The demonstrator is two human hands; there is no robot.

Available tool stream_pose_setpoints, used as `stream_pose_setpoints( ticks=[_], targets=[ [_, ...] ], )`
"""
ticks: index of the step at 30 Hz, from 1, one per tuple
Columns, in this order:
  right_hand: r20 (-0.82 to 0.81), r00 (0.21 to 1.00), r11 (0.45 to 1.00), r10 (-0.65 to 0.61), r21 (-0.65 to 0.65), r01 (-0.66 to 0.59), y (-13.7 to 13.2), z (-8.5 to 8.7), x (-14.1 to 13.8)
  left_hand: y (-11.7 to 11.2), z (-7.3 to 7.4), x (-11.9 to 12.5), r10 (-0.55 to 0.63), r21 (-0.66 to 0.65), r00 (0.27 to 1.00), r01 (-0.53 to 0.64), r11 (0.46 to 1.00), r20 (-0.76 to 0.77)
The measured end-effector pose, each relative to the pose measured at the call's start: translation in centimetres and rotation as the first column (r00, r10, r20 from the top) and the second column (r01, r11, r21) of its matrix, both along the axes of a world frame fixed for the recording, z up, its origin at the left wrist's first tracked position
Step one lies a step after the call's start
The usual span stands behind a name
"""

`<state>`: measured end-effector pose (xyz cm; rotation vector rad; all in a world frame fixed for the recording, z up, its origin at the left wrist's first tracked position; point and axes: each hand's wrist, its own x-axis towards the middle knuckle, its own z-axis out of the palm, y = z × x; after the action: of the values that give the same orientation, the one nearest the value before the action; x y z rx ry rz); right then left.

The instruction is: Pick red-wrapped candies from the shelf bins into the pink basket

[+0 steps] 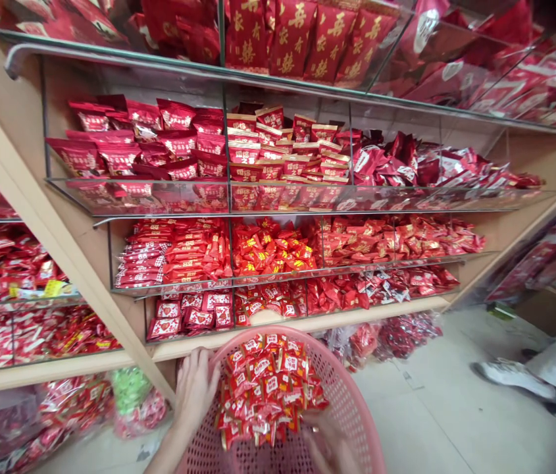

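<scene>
1. Pink basket (pixel 354 408): held low, just in front of the bottom shelf (pixel 307 322); gripped at the left rim by the left hand (pixel 195 390), with fingers curled over the edge.
2. Right hand (pixel 329 440): placed inside the near side of the basket, touching the lower edge of the heap; blurred, so could not tell whether open or closed.
3. Red wrapped candies (pixel 268 388): heaped loose in the middle of the basket, 1 mound, spread toward the far rim.
4. Clear-fronted compartments (pixel 268 253): stacked in rows above, packed with similar red packets.
5. Floor (pixel 430 408): pale tile; bagged sweets against the shelf foot; 1 shoe (pixel 509 374) of another person at right.
6. Risk, as judged: firmly held at only 1 rim, so liable to tip; heaped slick wrappers likely to slide over the far rim with any tilt and scatter on the floor. Also easily mixed with look-alike packets nearby.
</scene>
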<state>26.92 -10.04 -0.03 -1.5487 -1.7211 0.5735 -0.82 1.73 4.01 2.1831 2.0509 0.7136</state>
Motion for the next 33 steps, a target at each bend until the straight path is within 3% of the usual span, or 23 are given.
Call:
stream_pose_setpoints(
  ticks=[2,5,8,12,16,21,28,33],
  targets=[
    [0.052,0.987,0.986,-0.149,0.088,0.144,0.2,0.2,2.5,0.3,-1.1,-1.3,0.035,-0.069,0.996,-0.03,0.997,0.078],
    [0.064,0.927,0.92,-0.368,0.166,0.354,0.4,0.0,5.5,0.6,-3.0,-2.2,0.041,-0.237,0.967,0.021,0.971,0.252],
    [0.007,0.889,0.88,-0.458,0.144,0.452,1.0,-0.1,7.0,0.6,-4.2,-2.4,0.064,-0.339,0.936,0.061,0.939,0.346],
    [-0.041,0.892,0.884,-0.451,0.12,0.452,3.0,0.0,8.1,0.1,-4.8,-2.5,0.056,-0.316,0.901,0.092,0.944,0.43],
    [-0.236,0.896,0.926,-0.376,-0.137,0.352,4.6,0.0,9.3,-1.5,-5.3,-2.8,0.057,-0.267,0.862,0.093,0.959,0.504],
    [-0.377,0.825,0.89,-0.421,-0.345,0.297,3.9,0.2,9.6,-4.3,-5.6,-2.6,0.11,-0.241,0.833,0.029,0.97,0.542],
    [-0.343,0.821,0.876,-0.457,-0.332,0.349,1.3,0.5,9.1,-6.9,-7.6,-2.6,0.16,-0.248,0.863,-0.042,0.968,0.479],
    [-0.272,0.844,0.873,-0.463,-0.307,0.379,-0.2,-0.8,10.0,-7.6,-8.8,-2.0,0.166,-0.238,0.903,-0.073,0.968,0.396]
  ],
)
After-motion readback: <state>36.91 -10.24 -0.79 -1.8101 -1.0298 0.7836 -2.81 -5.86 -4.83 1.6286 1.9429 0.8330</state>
